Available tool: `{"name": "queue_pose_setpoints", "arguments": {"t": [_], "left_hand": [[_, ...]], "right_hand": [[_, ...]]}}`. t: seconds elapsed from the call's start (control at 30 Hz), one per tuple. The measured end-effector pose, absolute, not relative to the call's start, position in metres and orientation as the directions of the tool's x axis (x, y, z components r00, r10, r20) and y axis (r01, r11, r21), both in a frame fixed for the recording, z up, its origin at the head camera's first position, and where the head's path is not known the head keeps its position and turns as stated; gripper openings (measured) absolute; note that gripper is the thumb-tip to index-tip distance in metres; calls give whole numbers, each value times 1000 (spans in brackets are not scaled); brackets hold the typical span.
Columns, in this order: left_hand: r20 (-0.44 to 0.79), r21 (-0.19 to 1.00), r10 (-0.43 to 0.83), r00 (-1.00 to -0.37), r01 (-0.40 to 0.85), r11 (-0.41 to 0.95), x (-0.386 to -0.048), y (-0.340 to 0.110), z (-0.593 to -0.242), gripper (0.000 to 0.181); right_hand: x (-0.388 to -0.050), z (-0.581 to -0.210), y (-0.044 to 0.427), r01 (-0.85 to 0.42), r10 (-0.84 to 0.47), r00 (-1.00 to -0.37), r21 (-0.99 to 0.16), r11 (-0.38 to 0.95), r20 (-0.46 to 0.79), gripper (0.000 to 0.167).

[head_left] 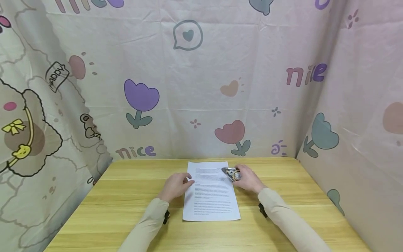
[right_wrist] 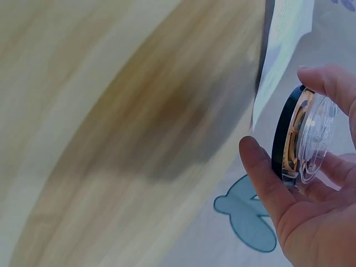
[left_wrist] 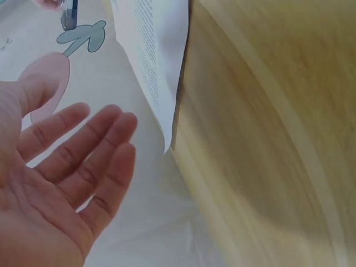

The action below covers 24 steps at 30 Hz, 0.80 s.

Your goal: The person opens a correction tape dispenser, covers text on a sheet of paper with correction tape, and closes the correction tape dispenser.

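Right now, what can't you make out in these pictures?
Words printed on the paper: too small to read, head view.
Part of the handheld device: hidden by the right hand, head view.
Rest of the paper: cut off by the top edge, left wrist view.

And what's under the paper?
The paper lies on the wood-grain table, which shows all around its edges. The part right beneath the sheet is covered, so I can't tell if anything else is there.
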<state>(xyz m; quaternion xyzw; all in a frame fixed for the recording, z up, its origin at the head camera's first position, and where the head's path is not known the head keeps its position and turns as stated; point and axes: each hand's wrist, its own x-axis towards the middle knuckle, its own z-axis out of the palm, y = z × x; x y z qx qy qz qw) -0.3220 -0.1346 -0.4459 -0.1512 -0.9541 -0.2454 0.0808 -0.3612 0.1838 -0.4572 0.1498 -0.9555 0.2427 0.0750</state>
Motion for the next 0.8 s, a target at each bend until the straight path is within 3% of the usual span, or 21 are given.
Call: {"name": "queue_pose_setpoints", "arguments": {"t": [0.23, 0.53, 0.8], "left_hand": [[222, 505, 291, -931, 365, 783, -325, -132, -446, 25], [259, 497, 380, -888, 460, 736, -326, -120, -446, 22], [329, 497, 392, -859, 510, 702, -326, -111, -446, 36]], "right_hand": [[-355, -459, 167, -373, -297, -926, -452, 810, 233, 67], [-344, -454, 144, -450, -383, -893, -451, 771, 238, 71], [-339, -452, 129, -520, -454, -853, -472, 711, 257, 67]]}}
